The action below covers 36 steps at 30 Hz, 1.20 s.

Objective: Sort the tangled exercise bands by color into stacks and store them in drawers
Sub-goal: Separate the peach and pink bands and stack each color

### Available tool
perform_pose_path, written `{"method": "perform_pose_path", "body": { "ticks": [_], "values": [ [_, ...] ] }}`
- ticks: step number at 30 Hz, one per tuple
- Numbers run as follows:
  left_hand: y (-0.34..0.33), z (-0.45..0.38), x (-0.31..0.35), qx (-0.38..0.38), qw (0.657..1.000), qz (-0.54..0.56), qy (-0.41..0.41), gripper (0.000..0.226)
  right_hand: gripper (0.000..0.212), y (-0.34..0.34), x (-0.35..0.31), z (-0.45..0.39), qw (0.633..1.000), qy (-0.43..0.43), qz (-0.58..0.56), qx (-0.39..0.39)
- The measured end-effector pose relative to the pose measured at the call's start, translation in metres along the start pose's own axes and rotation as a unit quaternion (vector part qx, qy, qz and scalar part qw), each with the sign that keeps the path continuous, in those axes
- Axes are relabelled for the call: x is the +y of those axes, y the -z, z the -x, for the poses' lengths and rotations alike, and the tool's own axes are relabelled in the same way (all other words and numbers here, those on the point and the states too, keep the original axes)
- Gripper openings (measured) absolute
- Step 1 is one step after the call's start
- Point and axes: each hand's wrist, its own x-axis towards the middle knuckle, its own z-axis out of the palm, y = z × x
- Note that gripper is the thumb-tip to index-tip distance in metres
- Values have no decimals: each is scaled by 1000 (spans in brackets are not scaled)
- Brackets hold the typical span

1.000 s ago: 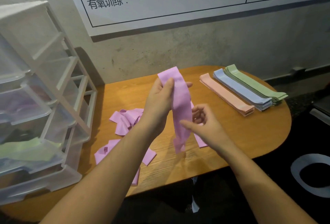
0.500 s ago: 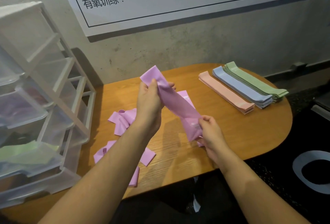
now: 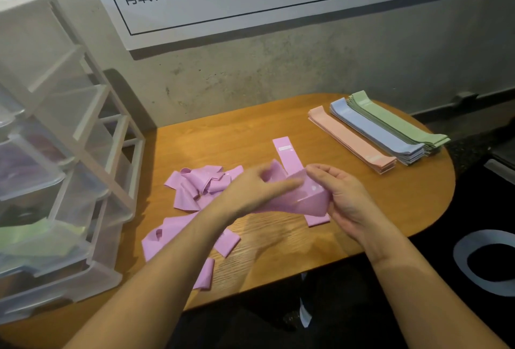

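Low over the wooden table [image 3: 390, 209], both hands hold one purple band [image 3: 306, 198]. My left hand [image 3: 250, 190] is blurred and grips its left part. My right hand [image 3: 342, 195] pinches its right end. Under them lies a flat purple band [image 3: 287, 153], pointing away from me. A tangled heap of purple bands [image 3: 200, 184] sits to the left, with more loose purple strips [image 3: 167, 234] nearer the front edge. At the back right lie three neat stacks: pink [image 3: 351, 139], blue [image 3: 376, 131] and green [image 3: 395, 120].
A clear plastic drawer unit [image 3: 55, 181] stands on the table's left end; one drawer holds something green [image 3: 36, 237]. A concrete wall with a white board [image 3: 250, 0] is behind. A dark floor with a grey ring [image 3: 462, 262] lies right of the table.
Both hands came down from chest height toward the table with the purple band. The band went from hanging upright to lying nearly level between them.
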Motion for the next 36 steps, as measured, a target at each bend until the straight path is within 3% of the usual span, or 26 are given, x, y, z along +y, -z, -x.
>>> {"method": "perform_pose_path", "body": {
  "ticks": [2, 4, 8, 12, 14, 18, 21, 23, 26, 29, 31, 33, 36],
  "values": [
    [-2, -2, -7, -68, 993, -97, 32, 41, 14, 1, -5, 2, 999, 3, 42, -30],
    [0, -3, -11, -87, 986, -133, 48, 46, 15, 5, -6, 3, 992, 15, 110, -55],
    [7, 4, -12, -120, 992, 4, 39, 26, 32, 21, -9, 3, 963, 49, 258, -66],
    [16, 6, -14, -128, 990, 52, 22, 27, 15, 35, -8, 2, 914, 56, 403, 3],
    [17, 6, -16, -119, 992, 23, 17, 29, 9, 35, -9, 5, 931, 15, 365, -5],
    [21, 2, -28, -106, 994, 30, 18, 29, 16, 36, -16, 12, 982, -68, 155, -87],
    [21, 0, -36, -104, 990, 94, 5, 24, 26, 38, -10, 12, 986, -104, 39, -127],
    [17, -3, -40, -65, 991, 120, -12, 24, 48, 38, -3, 9, 983, -114, -59, -135],
    [11, -14, -45, 4, 990, 142, -10, 22, 39, 34, 2, 8, 973, -118, -134, -148],
    [10, -29, -49, 72, 976, 202, 47, 14, 19, 32, -2, 7, 977, -119, -100, -148],
    [9, -41, -51, 112, 959, 258, 42, 7, 10, 35, -7, 6, 985, -117, -10, -127],
    [10, -51, -51, 153, 938, 309, 39, 18, 7, 39, -12, 5, 984, -104, 81, -122],
    [14, -66, -48, 193, 918, 341, 54, 16, 11, 45, -20, 4, 982, -78, 142, -99]
  ]
}}
